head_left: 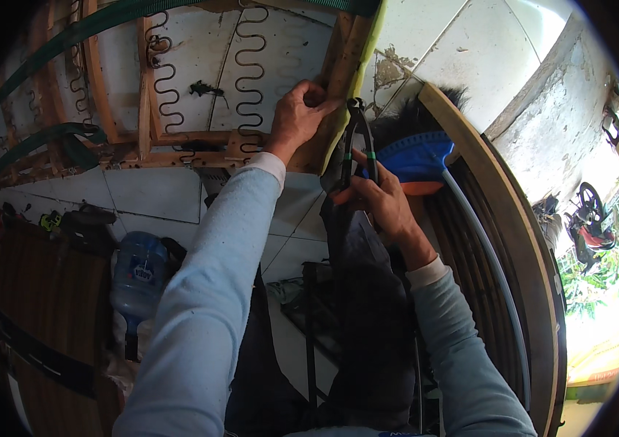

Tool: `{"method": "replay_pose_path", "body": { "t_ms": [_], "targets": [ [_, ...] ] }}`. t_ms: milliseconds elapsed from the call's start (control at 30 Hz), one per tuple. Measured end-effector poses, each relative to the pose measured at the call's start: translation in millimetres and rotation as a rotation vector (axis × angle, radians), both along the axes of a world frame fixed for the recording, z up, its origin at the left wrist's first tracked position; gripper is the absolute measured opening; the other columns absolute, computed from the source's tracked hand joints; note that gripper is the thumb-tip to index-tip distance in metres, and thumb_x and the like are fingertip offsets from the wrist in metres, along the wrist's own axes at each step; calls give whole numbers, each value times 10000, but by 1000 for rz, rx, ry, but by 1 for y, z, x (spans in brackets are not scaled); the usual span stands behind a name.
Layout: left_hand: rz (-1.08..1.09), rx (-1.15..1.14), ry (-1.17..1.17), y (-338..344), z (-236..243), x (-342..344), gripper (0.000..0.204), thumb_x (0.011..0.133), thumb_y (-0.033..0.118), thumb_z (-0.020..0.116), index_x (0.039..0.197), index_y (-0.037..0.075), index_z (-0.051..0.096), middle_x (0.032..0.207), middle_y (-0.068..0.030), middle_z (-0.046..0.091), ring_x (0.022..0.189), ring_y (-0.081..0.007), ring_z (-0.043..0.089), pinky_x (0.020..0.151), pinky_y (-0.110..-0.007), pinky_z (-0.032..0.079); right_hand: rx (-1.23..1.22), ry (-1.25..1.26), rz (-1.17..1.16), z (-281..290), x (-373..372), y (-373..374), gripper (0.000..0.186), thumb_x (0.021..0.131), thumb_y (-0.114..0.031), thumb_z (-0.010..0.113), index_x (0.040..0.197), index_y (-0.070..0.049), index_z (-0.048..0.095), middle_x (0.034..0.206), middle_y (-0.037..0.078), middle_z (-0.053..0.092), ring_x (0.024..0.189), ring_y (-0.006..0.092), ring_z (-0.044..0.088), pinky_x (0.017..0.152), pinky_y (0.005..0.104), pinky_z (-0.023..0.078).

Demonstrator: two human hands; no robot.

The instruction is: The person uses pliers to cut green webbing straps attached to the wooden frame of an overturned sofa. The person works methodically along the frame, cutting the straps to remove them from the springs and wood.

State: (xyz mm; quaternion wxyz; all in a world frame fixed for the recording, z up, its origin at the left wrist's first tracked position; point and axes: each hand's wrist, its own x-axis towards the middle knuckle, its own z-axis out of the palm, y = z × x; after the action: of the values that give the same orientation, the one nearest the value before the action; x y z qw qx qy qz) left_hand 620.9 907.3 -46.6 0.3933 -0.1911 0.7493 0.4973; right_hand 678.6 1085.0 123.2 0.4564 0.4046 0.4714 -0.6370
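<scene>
My right hand (384, 200) is wrapped around the handles of a pair of end-cutting pincers (356, 107), black with green bands. Their jaws point away from me, close to the yellow-green edging (362, 62) on the outer side of a wooden seat frame (338, 69). My left hand (299, 118) rests against this frame rail with its fingers curled in. Its thumb and forefinger come together over the wood, and whatever may be between them is hidden. Wavy metal springs (249, 71) stretch across the frame, left of that hand.
Green webbing (98, 23) runs along the frame's far side. To the right are a blue broom head (415, 154) with a grey pole (495, 266) and a slatted wooden piece (535, 255). A blue water jug (139, 273) stands at left near brown wooden furniture (47, 306).
</scene>
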Motion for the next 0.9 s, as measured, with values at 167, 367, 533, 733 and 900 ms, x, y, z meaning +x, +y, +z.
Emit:
{"method": "replay_pose_path", "body": {
  "t_ms": [167, 367, 533, 733, 900],
  "targets": [
    [-27, -10, -3, -3, -1, -2, 503, 875, 485, 838, 1055, 31, 715, 1003, -91, 763, 907, -205, 725, 824, -354, 567, 2, 28, 68, 4, -19, -2, 670, 1013, -200, 517, 1590, 91, 339, 918, 185, 765, 912, 221, 738, 846, 354, 593],
    [-62, -84, -38, 0, -4, -16, 495, 886, 488, 818, 1050, 28, 737, 1021, -122, 774, 938, -241, 736, 840, -363, 563, 17, 17, 30, 1, -27, -10, 661, 1006, -200, 523, 1576, 92, 361, 921, 187, 766, 892, 228, 744, 798, 352, 602],
    [-41, -101, -82, 0, -6, -15, 619, 886, 613, 766, 1087, 29, 743, 1039, -167, 779, 980, -333, 750, 885, -416, 568, 4, -90, 55, 5, -41, -12, 671, 1001, -205, 532, 1572, 99, 352, 1045, 240, 750, 950, 284, 755, 844, 398, 626],
    [234, -90, -125, -4, -6, -5, 612, 968, 614, 654, 1027, 9, 721, 980, -173, 763, 911, -351, 738, 836, -439, 560, -137, -273, -203, 5, -79, -19, 539, 1020, -158, 488, 1490, 97, 417, 1112, 269, 743, 1060, 376, 742, 925, 486, 617],
    [309, 231, -524, 11, 60, -14, 447, 1057, 469, 617, 1053, 34, 718, 887, -45, 716, 849, -140, 677, 768, -293, 538, -289, -323, -431, -2, -91, -3, 305, 1062, -142, 452, 1306, 32, 507, 1118, 249, 755, 1064, 411, 738, 939, 523, 616]
  ]
}}
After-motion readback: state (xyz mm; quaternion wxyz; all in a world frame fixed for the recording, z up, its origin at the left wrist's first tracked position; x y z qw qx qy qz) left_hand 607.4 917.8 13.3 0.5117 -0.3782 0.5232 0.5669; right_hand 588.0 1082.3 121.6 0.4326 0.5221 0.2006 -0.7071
